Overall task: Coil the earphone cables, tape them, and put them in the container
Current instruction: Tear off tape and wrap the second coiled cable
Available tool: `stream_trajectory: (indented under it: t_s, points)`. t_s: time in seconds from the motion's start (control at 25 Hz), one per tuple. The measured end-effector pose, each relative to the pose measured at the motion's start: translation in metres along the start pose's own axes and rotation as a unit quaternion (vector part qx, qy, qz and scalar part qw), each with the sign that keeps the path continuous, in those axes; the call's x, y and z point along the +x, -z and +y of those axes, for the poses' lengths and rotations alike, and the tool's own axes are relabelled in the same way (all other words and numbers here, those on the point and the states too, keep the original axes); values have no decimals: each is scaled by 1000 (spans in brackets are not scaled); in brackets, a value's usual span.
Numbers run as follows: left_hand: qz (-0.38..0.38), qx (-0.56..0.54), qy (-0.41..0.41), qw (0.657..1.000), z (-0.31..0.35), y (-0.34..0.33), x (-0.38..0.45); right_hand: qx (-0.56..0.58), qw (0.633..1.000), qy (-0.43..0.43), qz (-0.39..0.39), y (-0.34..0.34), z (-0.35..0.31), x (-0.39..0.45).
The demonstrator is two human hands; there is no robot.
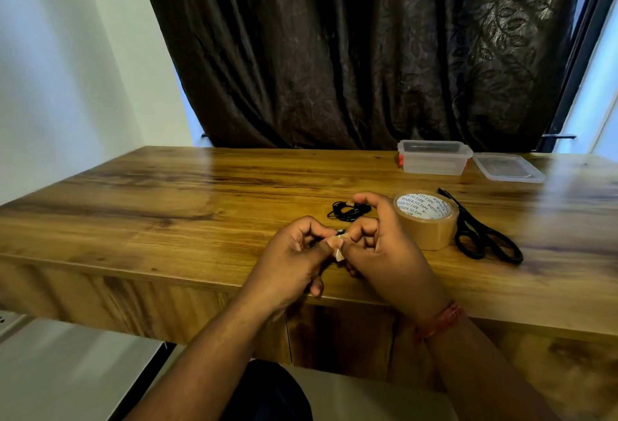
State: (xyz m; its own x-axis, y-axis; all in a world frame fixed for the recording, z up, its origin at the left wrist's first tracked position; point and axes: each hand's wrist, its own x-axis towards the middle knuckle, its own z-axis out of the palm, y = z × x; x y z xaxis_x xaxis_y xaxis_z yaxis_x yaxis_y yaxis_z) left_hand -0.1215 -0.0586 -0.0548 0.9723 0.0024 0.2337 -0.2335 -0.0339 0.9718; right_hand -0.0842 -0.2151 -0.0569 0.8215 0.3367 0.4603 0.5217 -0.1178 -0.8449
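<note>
hands showing: 2, left hand (294,255) and right hand (384,243) | coiled black earphone cables lying on the table (167,193): 1 (344,211) | brown tape rolls sitting: 1 (426,220) | black scissors lying: 1 pair (481,233) | clear plastic containers standing: 1 (433,157) | container lids lying: 1 (508,168) | tape pieces showing between the hands: 1 (339,248)

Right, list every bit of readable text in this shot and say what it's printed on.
"WONDER 555 TAPE", repeated round the white core label of the brown tape roll; the middle characters are small, so "555" is my best reading.
Nothing legible on the container, lid or scissors.
</note>
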Motion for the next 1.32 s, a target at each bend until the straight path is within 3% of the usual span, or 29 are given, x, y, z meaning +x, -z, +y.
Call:
stream_trajectory:
  t_s: [0.44, 0.64, 0.96, 1.32]
  points:
    - [-58, -27, 18, 998, 1, 5, -2, 19, 999, -27, -25, 1, 3, 4]
    - [-39, 8, -3, 999, 1, 3, -4, 3, 999, -34, -38, 0, 5, 5]
    - [-26, -45, -17, 999, -7, 11, -3, 25, 994, -73, -78, 2, -3, 5]
    - [-35, 167, -70, 983, 5, 17, -8, -51, 997, -1, -64, 5, 2, 1]
